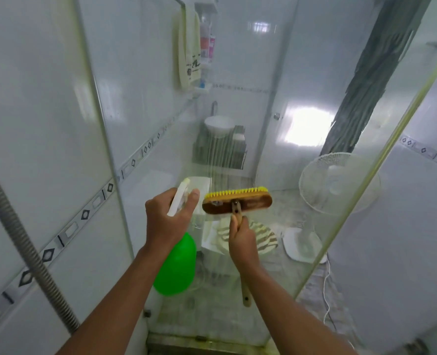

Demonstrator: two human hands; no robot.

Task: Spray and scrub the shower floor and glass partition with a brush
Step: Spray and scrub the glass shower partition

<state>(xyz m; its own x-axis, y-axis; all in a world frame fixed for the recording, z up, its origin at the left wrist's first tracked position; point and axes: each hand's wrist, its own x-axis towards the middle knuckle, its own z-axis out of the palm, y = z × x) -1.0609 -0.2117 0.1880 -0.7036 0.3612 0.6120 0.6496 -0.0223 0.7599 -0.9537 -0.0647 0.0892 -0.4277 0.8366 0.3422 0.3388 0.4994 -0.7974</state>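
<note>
My left hand (170, 216) grips the white trigger head of a spray bottle (177, 265) whose green body hangs below my wrist. My right hand (243, 239) holds the wooden handle of a scrub brush (236, 202). Its brown wooden head is turned sideways, and the yellow bristles point at the glass partition (276, 155) straight ahead. The brush head is level with the spray nozzle, just right of it. Streaks of liquid run down the glass above the brush. The shower floor (199, 319) shows below my forearms, speckled and wet-looking.
A ribbed metal shower hose (20, 242) hangs at the left against the tiled wall. Through the glass I see a white standing fan (337, 183), a striped cloth, a sink, a hanging towel (186, 47) and bottles on a shelf. A white cable lies at the right.
</note>
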